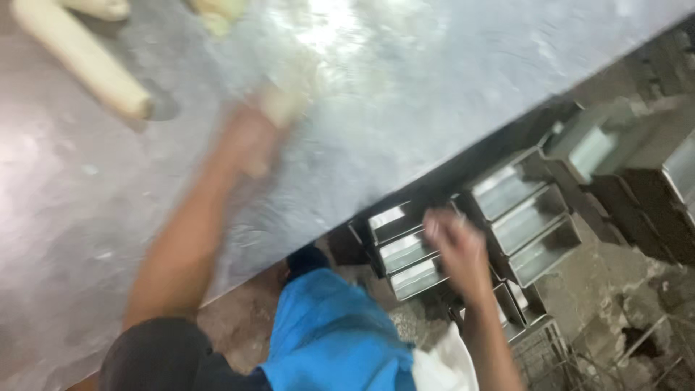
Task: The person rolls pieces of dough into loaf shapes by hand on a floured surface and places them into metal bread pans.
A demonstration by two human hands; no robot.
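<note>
Your left hand [250, 141] grips a dough piece [286, 98] on the table [434, 87], upper middle; your right hand [456, 242] hangs loose over the tins [532, 217], lower right.

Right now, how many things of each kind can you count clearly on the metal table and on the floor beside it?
Long dough rolls on the table: 1 whole, with bits of others cut off at the top edge.
Dough piece under the left hand: 1.
Metal loaf tins on the floor near the right hand: about 10; blur prevents an exact count.
Total: about 12.
</note>
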